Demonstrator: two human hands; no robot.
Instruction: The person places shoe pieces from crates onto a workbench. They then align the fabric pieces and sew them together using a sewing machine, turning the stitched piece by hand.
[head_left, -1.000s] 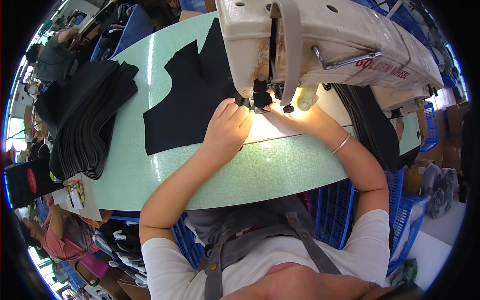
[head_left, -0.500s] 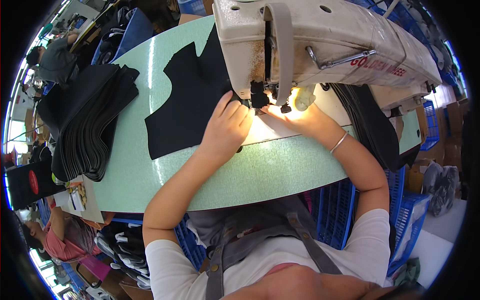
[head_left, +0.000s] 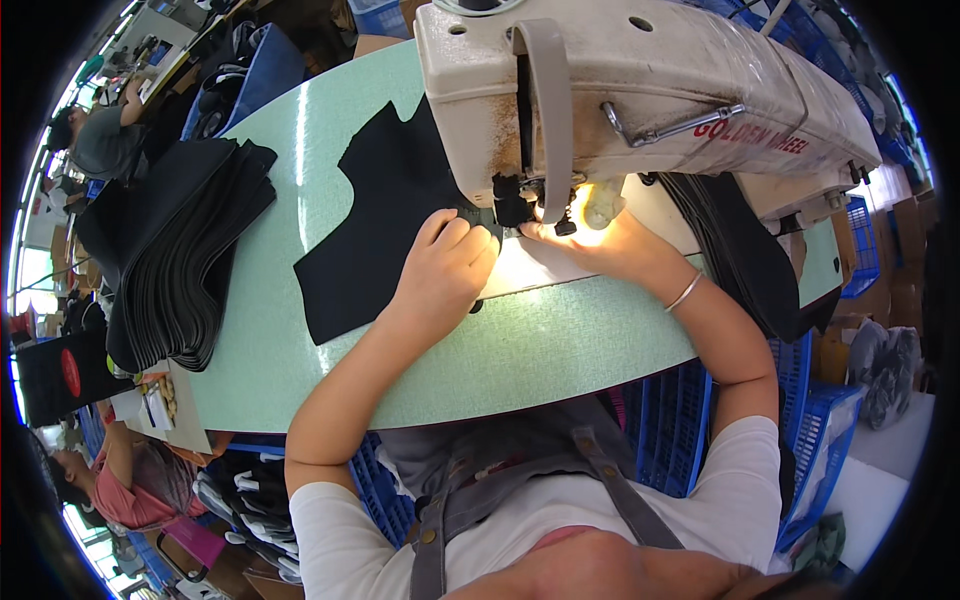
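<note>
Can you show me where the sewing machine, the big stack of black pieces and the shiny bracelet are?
sewing machine [head_left: 640, 90]: head view, cream top of body.
stack of black pieces [head_left: 185, 260]: head view, middle of pile.
bracelet [head_left: 685, 292]: head view, band on right wrist.

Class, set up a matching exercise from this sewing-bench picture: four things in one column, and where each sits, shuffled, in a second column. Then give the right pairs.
Things
1. Cream sewing machine
2. Stack of black fabric pieces
3. Thin silver bracelet
4. Flat black fabric piece

Places
A. On the right wrist
B. Under the left hand, running to the needle
C. At the far left of the pale green tabletop
D. Above both hands, at the back of the table

Pairs: 1-D, 2-C, 3-A, 4-B
</note>
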